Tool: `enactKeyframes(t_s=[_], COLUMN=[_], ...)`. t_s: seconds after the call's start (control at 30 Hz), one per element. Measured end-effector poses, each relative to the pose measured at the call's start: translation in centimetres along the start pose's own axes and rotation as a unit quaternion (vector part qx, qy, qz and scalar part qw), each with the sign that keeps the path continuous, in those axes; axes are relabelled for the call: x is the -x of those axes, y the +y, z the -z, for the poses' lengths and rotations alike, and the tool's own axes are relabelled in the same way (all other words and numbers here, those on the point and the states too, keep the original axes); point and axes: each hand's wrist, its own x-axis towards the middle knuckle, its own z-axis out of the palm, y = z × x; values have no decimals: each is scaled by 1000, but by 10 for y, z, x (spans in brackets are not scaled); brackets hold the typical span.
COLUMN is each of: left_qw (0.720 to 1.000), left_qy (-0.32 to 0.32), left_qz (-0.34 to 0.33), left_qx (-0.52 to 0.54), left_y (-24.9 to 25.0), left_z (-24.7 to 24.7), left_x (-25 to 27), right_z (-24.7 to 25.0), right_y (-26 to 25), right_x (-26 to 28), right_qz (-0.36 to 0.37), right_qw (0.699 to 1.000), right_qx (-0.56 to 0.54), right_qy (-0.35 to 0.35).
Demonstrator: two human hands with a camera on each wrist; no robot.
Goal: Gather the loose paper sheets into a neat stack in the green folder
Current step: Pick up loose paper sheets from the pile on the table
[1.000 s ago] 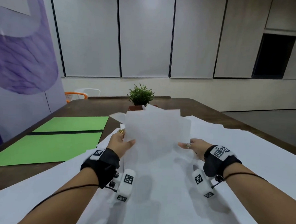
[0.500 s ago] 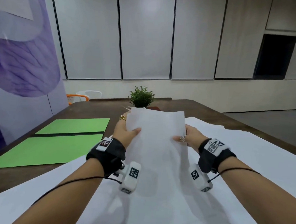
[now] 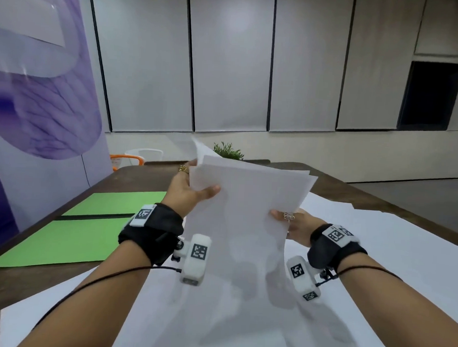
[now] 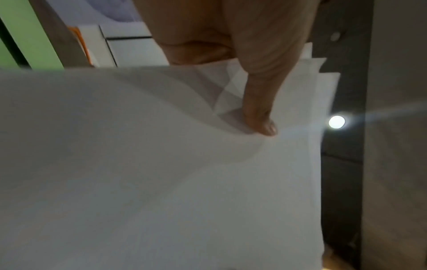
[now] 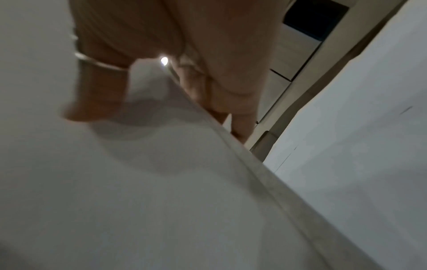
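Pinching blank paper sheets (image 3: 247, 214) w/ both hands, L (image 3: 187, 189) & R (image 3: 294, 224); no legible text.

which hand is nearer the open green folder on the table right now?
Left. The left hand grips the left edge of the white paper stack, just right of and above the open green folder. The right hand holds the stack's opposite edge, farther away.

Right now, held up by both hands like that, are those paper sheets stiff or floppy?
Probably floppy: the paper sheets bow and sag between the left hand and the right hand. Likely slippery against each other too, since their top corners already fan out unevenly. They seem light; thumbs and fingers alone hold them.
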Motion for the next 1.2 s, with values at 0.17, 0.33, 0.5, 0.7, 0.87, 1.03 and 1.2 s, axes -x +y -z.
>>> enactKeyframes(t_s=[0.17, 0.33, 0.5, 0.7, 0.87, 1.03, 1.2], left_qw=[992, 986, 961, 966, 922, 881, 893], left_qy=[96, 55, 69, 119, 188, 214, 185], left_qz=[5, -85, -221, -179, -259, -312, -271], left_qx=[-86, -133, -149, -142, -220, -285, -306], left_y=[-15, 26, 68, 48, 52, 61, 39], left_z=[6, 5, 11, 10, 1, -17, -10], left_x=[5, 3, 16, 32, 55, 62, 70], right_z=[-13, -26, -33, -44, -62, -74, -64], right_y=[5, -35, -78, -64, -63, -64, -51], right_x=[-10, -2, 18, 21, 35, 40, 47], right_qz=[74, 173, 245, 247, 305, 341, 292], right_qw=[985, 971, 965, 957, 932, 911, 935], right_qx=[62, 42, 50, 97, 111, 154, 145], right_qy=[142, 156, 81, 117, 159, 172, 142])
